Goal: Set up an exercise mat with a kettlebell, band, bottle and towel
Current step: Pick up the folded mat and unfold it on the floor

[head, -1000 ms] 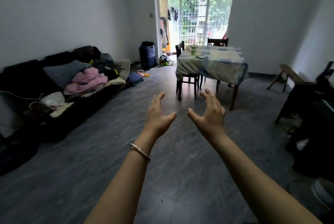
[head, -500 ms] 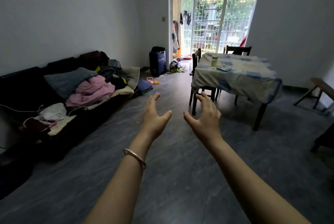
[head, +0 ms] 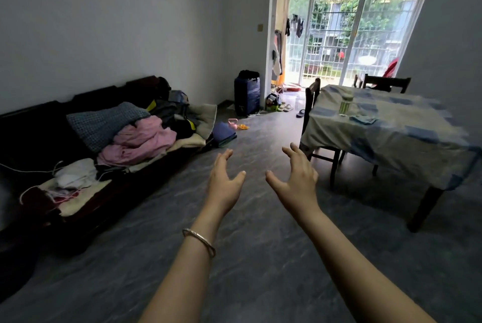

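No text, label, brand, number or sign can be read anywhere here.

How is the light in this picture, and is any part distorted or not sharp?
Head view: daylight through the balcony door is overbright, while the sofa sinks into deep shadow. Head view: the wide lens tilts the door frame and the right wall; the tablecloth looks smeared at its right edge; the left hand and right hand are sharp.
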The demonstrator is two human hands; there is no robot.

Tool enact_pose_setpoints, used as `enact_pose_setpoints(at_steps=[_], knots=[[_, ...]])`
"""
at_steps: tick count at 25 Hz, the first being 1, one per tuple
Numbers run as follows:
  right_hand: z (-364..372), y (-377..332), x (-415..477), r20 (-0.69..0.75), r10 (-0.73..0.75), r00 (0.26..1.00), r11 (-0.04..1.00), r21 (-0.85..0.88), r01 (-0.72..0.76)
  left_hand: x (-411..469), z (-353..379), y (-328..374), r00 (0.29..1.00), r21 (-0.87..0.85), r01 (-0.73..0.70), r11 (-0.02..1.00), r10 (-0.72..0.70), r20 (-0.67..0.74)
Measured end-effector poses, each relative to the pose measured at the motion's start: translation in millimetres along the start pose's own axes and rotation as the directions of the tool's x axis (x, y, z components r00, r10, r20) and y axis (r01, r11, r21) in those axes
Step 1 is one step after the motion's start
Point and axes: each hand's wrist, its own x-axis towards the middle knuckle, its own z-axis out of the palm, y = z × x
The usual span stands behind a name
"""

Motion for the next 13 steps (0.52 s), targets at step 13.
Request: enact_pose_setpoints(at_steps=[13], knots=[[246,37,255,0.029,0.023,0.999,1.0,-0.002,-0.023,323,-20,-120,1.0,0.012,0.024,1.0,-0.024,-0.006]])
